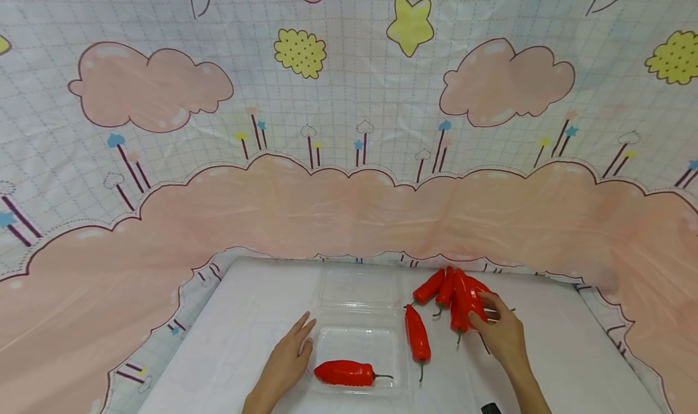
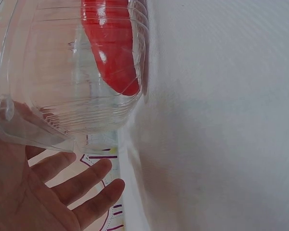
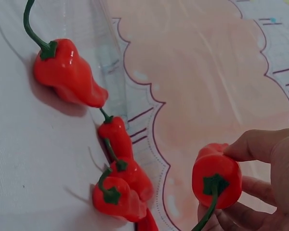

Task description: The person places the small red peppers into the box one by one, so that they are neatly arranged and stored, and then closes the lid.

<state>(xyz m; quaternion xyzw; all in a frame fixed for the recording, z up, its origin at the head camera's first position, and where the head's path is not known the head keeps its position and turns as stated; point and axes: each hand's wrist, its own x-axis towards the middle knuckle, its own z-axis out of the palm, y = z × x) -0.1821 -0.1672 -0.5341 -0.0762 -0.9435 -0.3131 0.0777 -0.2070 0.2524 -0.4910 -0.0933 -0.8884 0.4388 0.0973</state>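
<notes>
Work in front of the patterned cloth (image 1: 349, 214), on the white tabletop (image 1: 218, 347). Locate the clear container (image 1: 354, 344) near the middle, with its lid (image 1: 360, 287) laid open on the far side. Find the pepper pile (image 1: 446, 290) to the right of both. Note the left hand (image 1: 288, 353) at the container's left side, with fingers (image 2: 86, 182) extended and apart; use for light steadying only, without flexing the plastic. Note the right hand (image 1: 500, 326) at the pile, with fingers curled and clamped on the body of one red pepper (image 3: 221, 166). Treat the step in hand, by judgement, as parting this pepper from the others. Press evenly from opposite sides, allowing for a possibly slippery, glossy surface. Raise well above the neighbours before any sideways travel. Avoid brushing the loose pepper (image 1: 417, 335) beside the container, or the inner pepper (image 1: 343, 373) lying crosswise. Finally, check the green stem (image 3: 213, 202) for snagging; never carry by it.
</notes>
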